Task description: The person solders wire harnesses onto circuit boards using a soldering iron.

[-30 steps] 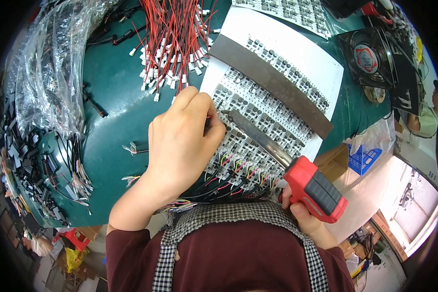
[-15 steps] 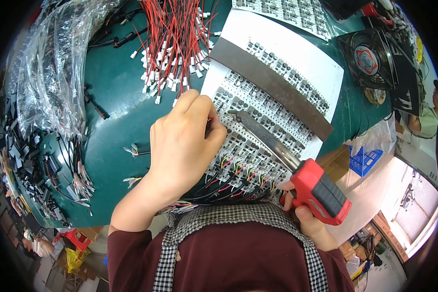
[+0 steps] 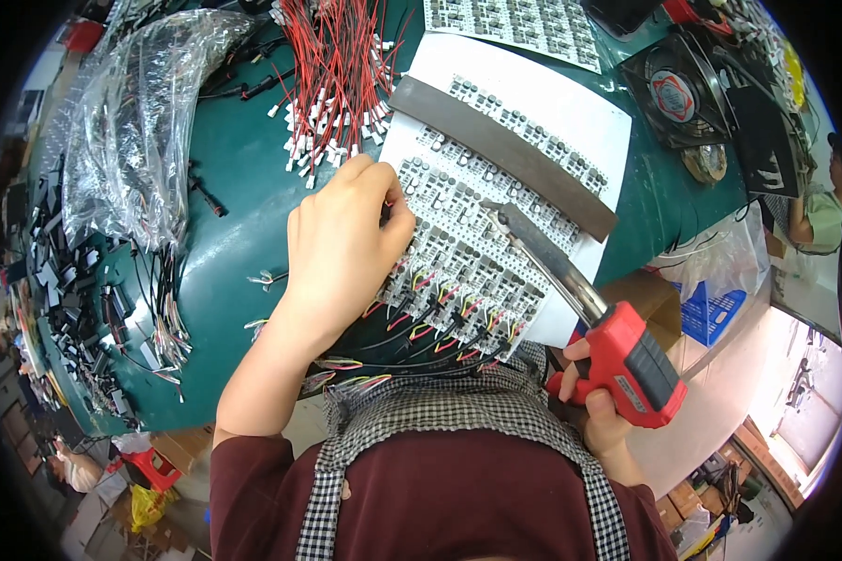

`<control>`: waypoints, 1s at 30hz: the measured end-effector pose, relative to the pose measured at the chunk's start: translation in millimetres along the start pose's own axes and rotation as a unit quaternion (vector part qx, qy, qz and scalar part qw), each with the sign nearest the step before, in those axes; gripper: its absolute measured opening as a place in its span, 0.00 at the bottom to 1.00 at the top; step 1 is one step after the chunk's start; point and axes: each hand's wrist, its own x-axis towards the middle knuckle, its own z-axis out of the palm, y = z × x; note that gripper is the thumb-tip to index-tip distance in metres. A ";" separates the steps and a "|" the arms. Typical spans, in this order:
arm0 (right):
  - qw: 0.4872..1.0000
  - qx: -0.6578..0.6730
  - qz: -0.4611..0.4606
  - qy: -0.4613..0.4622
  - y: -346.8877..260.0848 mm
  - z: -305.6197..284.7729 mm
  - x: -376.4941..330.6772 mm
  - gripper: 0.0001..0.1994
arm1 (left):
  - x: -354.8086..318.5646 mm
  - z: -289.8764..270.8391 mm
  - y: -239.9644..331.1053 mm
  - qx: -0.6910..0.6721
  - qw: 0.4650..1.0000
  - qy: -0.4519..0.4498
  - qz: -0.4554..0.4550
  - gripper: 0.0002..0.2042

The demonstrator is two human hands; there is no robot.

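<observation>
My left hand [image 3: 346, 245] is closed in a pinch over the left edge of a panel of small white circuit boards [image 3: 472, 234]. Something dark shows between its thumb and fingers, too hidden to name. At the lower right, my right hand [image 3: 604, 423] grips the handle of a red and black soldering gun [image 3: 632, 366]. Its long metal barrel slants up to the left, and its dark tip [image 3: 500, 213] is over the boards, apart from my left hand. Black cables with coloured wire ends [image 3: 421, 327] lie along the panel's near rows.
A dark flat bar [image 3: 505, 150] lies across the panel on white paper [image 3: 594, 112]. Red-and-black wires with white connectors [image 3: 332, 93] are piled beyond my left hand. A clear plastic bag [image 3: 126, 131] lies at left; a black fan [image 3: 678, 93] stands at right. Another person [image 3: 823, 210] is at far right.
The soldering gun's tip has moved right across the boards, away from my left hand. My left hand stays pinched at the panel's edge. The whole view has shifted slightly.
</observation>
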 end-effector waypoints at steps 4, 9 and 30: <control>1.000 0.008 -0.025 0.006 5.1 -7.0 -11.3 0.34 | -2.1 -2.7 5.0 0.024 1.000 0.007 0.000 0.04; 0.999 0.019 -0.029 0.016 11.1 -16.3 -21.5 0.34 | -10.4 -0.1 7.5 0.018 0.998 0.048 -0.021 0.07; 0.993 -0.036 -0.066 0.092 29.9 -22.8 -18.0 0.27 | -85.4 -54.8 -128.3 0.161 0.917 0.341 -0.129 0.10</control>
